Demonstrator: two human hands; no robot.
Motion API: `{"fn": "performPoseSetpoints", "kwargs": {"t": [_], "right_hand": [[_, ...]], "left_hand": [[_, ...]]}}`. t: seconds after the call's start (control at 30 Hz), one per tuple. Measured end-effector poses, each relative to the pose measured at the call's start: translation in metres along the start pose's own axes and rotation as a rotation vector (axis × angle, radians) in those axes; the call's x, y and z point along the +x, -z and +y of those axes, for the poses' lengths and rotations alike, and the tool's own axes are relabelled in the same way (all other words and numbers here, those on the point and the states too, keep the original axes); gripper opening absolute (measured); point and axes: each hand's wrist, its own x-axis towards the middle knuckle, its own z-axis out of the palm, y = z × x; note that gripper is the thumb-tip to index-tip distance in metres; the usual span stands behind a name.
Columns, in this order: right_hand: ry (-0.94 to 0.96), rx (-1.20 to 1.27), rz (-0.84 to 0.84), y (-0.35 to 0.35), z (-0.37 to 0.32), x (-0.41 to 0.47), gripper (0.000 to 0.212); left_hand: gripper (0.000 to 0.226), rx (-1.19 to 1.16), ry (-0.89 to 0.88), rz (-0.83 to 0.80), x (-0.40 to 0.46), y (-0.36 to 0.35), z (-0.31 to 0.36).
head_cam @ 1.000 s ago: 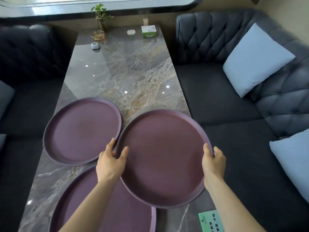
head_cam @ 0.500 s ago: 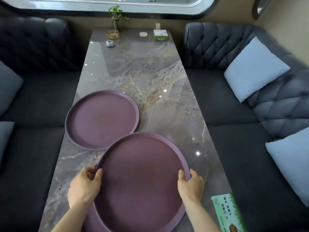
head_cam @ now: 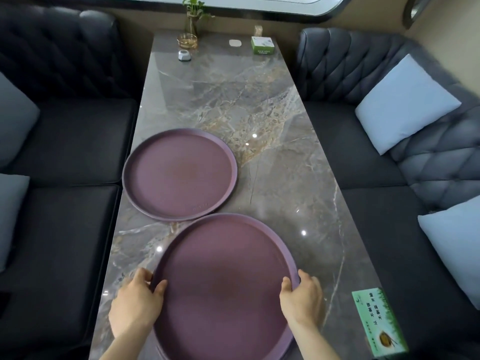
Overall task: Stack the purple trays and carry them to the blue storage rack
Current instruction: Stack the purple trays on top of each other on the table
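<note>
A round purple tray (head_cam: 223,287) lies near the table's front edge on top of another purple tray, whose rim just shows beneath it at the bottom. My left hand (head_cam: 135,305) grips the top tray's left rim, thumb inside. On the right rim my right hand (head_cam: 302,298) holds it the same way. A second single purple tray (head_cam: 179,174) rests flat on the marble table (head_cam: 259,105) just beyond, slightly left, its near edge almost touching the held tray. No blue rack is in view.
Dark tufted sofas flank the table, with pale cushions (head_cam: 405,103) on the right and left. At the far end stand a potted plant (head_cam: 193,16), a glass dish (head_cam: 187,41), a small white device (head_cam: 184,55) and a green box (head_cam: 262,45). A green card (head_cam: 378,320) lies at the front right.
Both hands moved the tray left and down from above the table's right edge onto the near tray, which is now almost covered. The view has shifted so the table sits more central.
</note>
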Motion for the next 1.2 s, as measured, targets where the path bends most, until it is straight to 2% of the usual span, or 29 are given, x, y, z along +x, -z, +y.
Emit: {"fn": "performPoseSetpoints", "kwargs": {"t": [0.1,0.2,0.47,0.7,0.77,0.8,0.87,0.9,1.2], "right_hand": [[-0.018,-0.003,0.032,-0.001,0.005,0.004,0.034],[-0.049,-0.014,0.044,0.0,0.011,0.011,0.006],[-0.035,0.123,0.106,-0.003,0.008,0.053,0.02],[-0.08,0.249,0.136,0.001,-0.002,0.084,0.023],[-0.092,0.255,0.124,0.001,0.0,0.087,0.023],[-0.089,0.248,0.11,0.001,0.001,0.088,0.023],[-0.071,0.226,0.079,0.004,0.002,0.091,0.023],[-0.063,0.213,0.067,0.005,0.002,0.094,0.022],[-0.063,0.097,0.019,0.006,0.006,0.101,0.018]], "left_hand": [[0.026,-0.027,-0.005,0.005,0.002,0.001,0.005],[0.03,-0.062,0.028,0.012,0.004,0.003,0.012],[0.025,-0.099,0.041,0.042,0.023,-0.009,0.033],[0.024,-0.109,0.016,0.052,0.035,-0.025,0.045],[0.016,-0.101,-0.006,0.039,0.038,-0.026,0.044],[0.017,-0.122,-0.038,0.031,0.039,-0.026,0.046],[0.04,-0.158,-0.121,0.016,0.039,-0.03,0.053],[0.043,-0.167,-0.136,0.027,0.038,-0.031,0.058],[0.017,-0.223,-0.039,0.107,0.051,-0.038,0.066]]}}
